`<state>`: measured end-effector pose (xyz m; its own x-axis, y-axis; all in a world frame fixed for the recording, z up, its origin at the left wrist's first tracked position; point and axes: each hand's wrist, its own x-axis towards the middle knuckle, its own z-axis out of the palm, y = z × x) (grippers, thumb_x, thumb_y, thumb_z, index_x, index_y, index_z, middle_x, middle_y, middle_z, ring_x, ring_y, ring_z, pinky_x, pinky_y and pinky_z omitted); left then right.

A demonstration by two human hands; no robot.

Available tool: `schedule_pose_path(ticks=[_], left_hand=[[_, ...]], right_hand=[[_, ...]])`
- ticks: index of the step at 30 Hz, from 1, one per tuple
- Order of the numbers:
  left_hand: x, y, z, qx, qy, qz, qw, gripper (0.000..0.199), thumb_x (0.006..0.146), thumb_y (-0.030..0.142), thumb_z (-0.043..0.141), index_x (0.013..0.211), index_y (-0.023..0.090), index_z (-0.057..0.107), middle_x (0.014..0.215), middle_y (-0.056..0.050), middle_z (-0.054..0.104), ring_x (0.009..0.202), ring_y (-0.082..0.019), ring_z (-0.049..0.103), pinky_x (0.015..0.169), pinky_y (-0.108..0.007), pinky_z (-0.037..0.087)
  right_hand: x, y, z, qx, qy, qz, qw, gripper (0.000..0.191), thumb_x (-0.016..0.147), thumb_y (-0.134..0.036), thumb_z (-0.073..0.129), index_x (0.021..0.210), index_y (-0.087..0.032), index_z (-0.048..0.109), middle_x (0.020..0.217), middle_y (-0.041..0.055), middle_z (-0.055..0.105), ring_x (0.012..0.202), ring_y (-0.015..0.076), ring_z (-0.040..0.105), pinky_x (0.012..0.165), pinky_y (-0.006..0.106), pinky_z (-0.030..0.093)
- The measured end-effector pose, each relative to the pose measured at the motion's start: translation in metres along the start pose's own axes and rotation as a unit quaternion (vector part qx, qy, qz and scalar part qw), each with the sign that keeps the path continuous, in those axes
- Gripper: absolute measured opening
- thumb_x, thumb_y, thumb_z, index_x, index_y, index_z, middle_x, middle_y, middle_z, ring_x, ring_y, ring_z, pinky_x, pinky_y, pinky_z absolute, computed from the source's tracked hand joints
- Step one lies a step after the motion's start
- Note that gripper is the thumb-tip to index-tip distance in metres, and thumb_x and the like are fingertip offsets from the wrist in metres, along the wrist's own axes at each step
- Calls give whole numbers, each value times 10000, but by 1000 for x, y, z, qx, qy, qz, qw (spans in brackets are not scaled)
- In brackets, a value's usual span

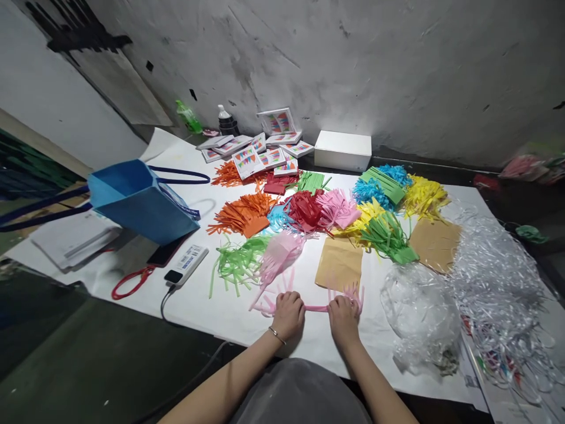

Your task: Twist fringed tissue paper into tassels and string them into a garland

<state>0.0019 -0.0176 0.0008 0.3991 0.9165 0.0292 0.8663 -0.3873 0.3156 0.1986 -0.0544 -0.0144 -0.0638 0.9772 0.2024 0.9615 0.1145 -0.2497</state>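
A pink fringed paper strip [316,308] lies across the white table near its front edge, rolled narrow in the middle, with fringes fanning out at both ends. My left hand [289,312] is closed over its left part, a bracelet on the wrist. Over the right part my right hand [344,316] has its fingers curled down on the paper. Pale pink tissue [280,256] and light green fringe [238,262] lie beyond my left hand. A brown paper sheet [339,263] sits just beyond the strip.
Colourful fringe bundles [304,209] spread across the middle. Behind them are printed packs [247,160] and a white box [343,150]. A blue bag [141,200], power bank [188,265] and red cord [132,284] are left. Clear plastic [421,312] and silver tinsel [498,300] lie right.
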Motion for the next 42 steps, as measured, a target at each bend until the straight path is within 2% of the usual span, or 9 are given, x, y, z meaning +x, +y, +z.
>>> schedule_pose_path(ticks=[4, 10, 13, 16, 22, 26, 33, 37, 42], left_hand=[[9, 4, -1, 9, -9, -16, 1000, 116, 843, 205, 532, 810, 163, 635, 926, -90, 588, 902, -254, 490, 844, -442, 300], [7, -6, -5, -21, -20, 46, 999, 54, 822, 263, 620, 836, 219, 649, 970, -37, 609, 954, -224, 493, 944, -438, 268], [4, -11, 0, -37, 6, 111, 993, 60, 821, 301, 645, 835, 245, 661, 979, -23, 626, 986, -223, 482, 1023, -481, 199], [6, -15, 9, -31, 23, 152, 988, 92, 876, 242, 579, 835, 250, 661, 908, -10, 640, 939, -198, 493, 1038, -483, 193], [10, -20, 15, -34, 20, 159, 987, 101, 884, 185, 556, 842, 216, 642, 904, -12, 643, 922, -184, 505, 1028, -446, 235], [9, -24, 10, -54, -3, 177, 983, 104, 884, 185, 555, 863, 225, 649, 926, -13, 642, 937, -182, 501, 1008, -428, 258], [8, -21, 2, -73, -14, 126, 989, 93, 849, 245, 598, 791, 207, 660, 901, -33, 629, 894, -198, 502, 892, -393, 321], [9, -13, -7, -67, -37, 92, 993, 134, 863, 281, 575, 798, 222, 676, 938, -36, 634, 930, -215, 500, 887, -404, 305], [14, 5, -7, -2, -30, 33, 999, 164, 867, 190, 513, 814, 178, 668, 933, -80, 611, 923, -244, 496, 908, -461, 288]], right_hand=[[6, -11, 0, -2, 4, -1, 1000, 113, 877, -134, 531, 874, -198, 625, 941, 105, 612, 947, 270, 490, 967, 521, 232], [2, -20, 13, 54, -15, -100, 993, 100, 888, -160, 561, 859, -238, 616, 883, 14, 635, 893, 192, 516, 984, 410, 254], [3, -19, 16, 70, -8, -95, 993, 107, 903, -162, 541, 836, -211, 608, 857, 28, 630, 862, 198, 513, 948, 418, 268], [5, -22, 17, 81, -2, -89, 993, 74, 907, -219, 555, 859, -209, 609, 882, 39, 625, 881, 211, 503, 936, 428, 266], [7, -37, 32, 93, 11, -102, 990, 91, 910, -210, 560, 844, -218, 621, 825, 26, 623, 833, 194, 498, 911, 411, 280], [0, -26, 35, 110, 19, -108, 988, 76, 912, -227, 569, 884, -236, 639, 836, 9, 631, 834, 176, 505, 901, 373, 304], [-20, 8, 13, 107, 27, -64, 992, 100, 906, -190, 559, 886, -227, 650, 854, 14, 630, 884, 186, 503, 948, 375, 302], [-16, 4, 4, 91, 18, -25, 995, 106, 901, -201, 553, 843, -230, 638, 847, 13, 606, 884, 193, 495, 947, 380, 292], [-7, -7, 2, 62, 19, 34, 997, 135, 891, -189, 523, 780, -202, 599, 838, 47, 580, 863, 222, 480, 922, 432, 274]])
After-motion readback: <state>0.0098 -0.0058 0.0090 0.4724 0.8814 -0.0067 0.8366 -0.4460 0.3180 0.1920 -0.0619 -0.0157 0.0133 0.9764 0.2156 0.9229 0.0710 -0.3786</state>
